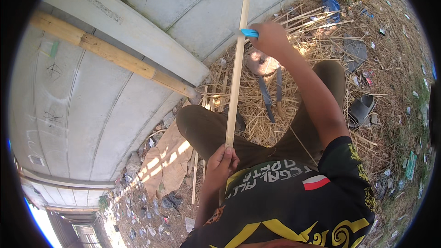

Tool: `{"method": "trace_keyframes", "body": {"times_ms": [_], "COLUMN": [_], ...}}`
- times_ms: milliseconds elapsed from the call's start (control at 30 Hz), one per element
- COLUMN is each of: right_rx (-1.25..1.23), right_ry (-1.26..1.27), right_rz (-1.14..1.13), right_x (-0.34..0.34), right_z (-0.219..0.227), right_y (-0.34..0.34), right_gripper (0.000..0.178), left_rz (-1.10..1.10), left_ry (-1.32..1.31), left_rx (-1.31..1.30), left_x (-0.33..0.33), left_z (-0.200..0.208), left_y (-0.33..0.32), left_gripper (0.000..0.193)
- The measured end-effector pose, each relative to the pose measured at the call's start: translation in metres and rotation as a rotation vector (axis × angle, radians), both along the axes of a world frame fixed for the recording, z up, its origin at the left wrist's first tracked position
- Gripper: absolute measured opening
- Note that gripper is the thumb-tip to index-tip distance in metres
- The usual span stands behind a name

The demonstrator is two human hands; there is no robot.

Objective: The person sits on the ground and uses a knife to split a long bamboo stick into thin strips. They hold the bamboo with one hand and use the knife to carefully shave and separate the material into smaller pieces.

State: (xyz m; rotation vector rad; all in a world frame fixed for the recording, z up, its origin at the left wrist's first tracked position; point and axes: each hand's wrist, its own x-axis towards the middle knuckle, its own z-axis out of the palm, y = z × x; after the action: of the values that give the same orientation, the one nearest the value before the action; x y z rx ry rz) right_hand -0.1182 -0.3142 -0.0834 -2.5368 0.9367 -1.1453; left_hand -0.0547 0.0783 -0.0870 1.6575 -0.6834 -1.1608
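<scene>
A long, pale bamboo strip [236,73] runs upward from my lap past the top of the view. My left hand [221,163] is closed around its lower end, near my thigh. Farther up, my right hand [271,40] grips a small knife with a light-blue handle [249,33]. The knife meets the strip from the right side; its blade is hard to make out. Between my legs, two large knives lie on the shavings, one with a dark blade [265,94] and another beside it [279,87].
A stone [262,62] sits beyond the large knives, with several cut strips [308,22] farther right. Shavings cover the ground. A concrete wall [92,110] with a bamboo pole [115,55] stands left. Cardboard [165,160] lies left of my leg, a sandal [361,110] right.
</scene>
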Motion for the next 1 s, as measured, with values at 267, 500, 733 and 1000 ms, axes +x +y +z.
{"method": "trace_keyframes", "body": {"times_ms": [267, 500, 733, 1000], "right_rx": [-0.261, -0.165, 0.291, 0.268], "right_ry": [-0.18, -0.183, -0.158, -0.111], "right_rz": [0.359, 0.091, -0.453, -0.462], "right_x": [0.033, 0.045, 0.0, -0.015], "right_z": [-0.01, -0.007, 0.064, 0.064], "right_y": [0.084, 0.08, -0.049, -0.082], "right_gripper": [0.01, 0.008, 0.017, 0.021], "left_rz": [0.162, 0.101, -0.064, -0.11], "left_ry": [0.095, 0.024, 0.005, 0.323], "left_rx": [-0.15, -0.178, -0.006, -0.007], "left_x": [0.007, 0.004, -0.019, -0.001], "left_z": [0.02, 0.028, 0.025, 0.004], "left_y": [-0.037, -0.034, -0.019, -0.023], "left_gripper": [0.031, 0.034, 0.034, 0.032]}}
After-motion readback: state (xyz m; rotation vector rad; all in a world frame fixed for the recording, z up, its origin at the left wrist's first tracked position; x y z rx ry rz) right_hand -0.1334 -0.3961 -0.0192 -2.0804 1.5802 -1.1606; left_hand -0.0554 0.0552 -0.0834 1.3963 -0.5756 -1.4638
